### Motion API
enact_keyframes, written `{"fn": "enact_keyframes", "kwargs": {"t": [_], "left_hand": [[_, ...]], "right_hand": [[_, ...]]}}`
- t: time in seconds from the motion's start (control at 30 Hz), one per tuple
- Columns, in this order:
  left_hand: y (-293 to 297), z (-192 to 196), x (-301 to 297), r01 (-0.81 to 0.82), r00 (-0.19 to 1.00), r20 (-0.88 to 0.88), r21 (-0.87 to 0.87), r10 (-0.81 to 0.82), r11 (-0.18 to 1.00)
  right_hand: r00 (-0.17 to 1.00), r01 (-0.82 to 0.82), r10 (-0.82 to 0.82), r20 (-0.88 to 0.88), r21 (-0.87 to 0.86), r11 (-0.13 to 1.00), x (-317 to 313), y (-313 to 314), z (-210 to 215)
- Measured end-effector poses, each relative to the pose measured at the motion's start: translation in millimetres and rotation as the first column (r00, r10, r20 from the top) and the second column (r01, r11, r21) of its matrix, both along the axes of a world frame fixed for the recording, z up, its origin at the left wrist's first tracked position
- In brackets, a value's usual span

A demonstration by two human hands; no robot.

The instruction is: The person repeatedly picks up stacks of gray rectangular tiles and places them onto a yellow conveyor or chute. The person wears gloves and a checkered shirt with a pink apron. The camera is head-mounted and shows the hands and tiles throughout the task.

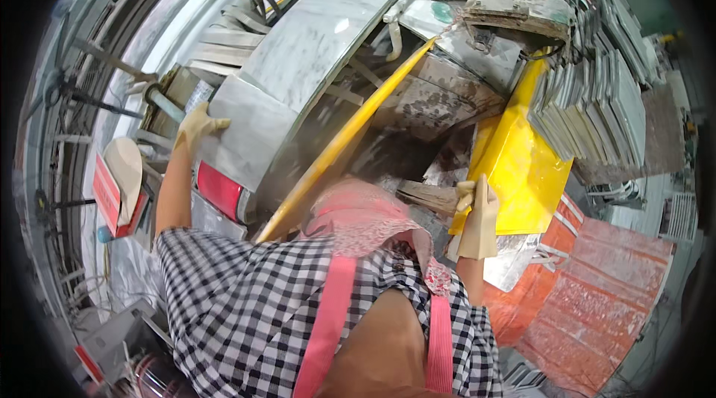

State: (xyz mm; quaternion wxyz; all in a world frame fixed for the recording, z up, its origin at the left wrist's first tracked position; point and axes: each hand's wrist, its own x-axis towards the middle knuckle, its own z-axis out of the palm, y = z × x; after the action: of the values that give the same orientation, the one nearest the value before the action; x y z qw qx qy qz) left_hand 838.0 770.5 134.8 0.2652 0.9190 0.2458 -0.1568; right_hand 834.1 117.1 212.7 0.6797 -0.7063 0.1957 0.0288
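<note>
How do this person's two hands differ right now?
The left hand is at the edge of the grey marbled slab, while the right hand is beside the wide yellow panel. The left hand's thumb sticks out; the right hand's fingers are curled. Both wear pale gloves.

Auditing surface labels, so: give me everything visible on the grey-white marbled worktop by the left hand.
The marbled worktop is pale grey-white with darker veining and a slight sheen; whether it is stone or a stone-patterned sheet, I cannot tell. A seam separates a shorter near section from a longer far one, which carries a small bright white patch. It runs from left of centre toward the top of the picture, slanting right. The left hand appears to rest at the near section's left edge.
</note>
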Motion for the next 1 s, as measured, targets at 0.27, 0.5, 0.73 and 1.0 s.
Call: {"fn": "enact_keyframes", "kwargs": {"t": [0.27,0.5,0.73,1.0], "left_hand": [[-106.4,155.0,-9.7,0.04,0.989,-0.142,-0.059,-0.048,0.997],[-158.3,253.2,15.0,-0.011,0.922,0.375,-0.232,0.1,0.973],[-321.1,278.8,159.3,0.215,0.711,0.546,-0.769,0.443,0.602],[-667.7,327.9,262.7,0.48,0.847,0.509,-0.856,0.154,0.194]], "right_hand": [[0.981,-0.181,0.182,-0.069,0.013,0.983,42.1,44.6,-10.1],[0.972,-0.235,0.233,0.038,0.057,0.97,59.8,5.0,9.7],[0.776,0.159,-0.16,0.61,0.056,0.986,96.2,-146.5,81.2],[0.55,0.375,-0.271,0.79,0.056,0.925,137.2,-304.8,153.8]]}}
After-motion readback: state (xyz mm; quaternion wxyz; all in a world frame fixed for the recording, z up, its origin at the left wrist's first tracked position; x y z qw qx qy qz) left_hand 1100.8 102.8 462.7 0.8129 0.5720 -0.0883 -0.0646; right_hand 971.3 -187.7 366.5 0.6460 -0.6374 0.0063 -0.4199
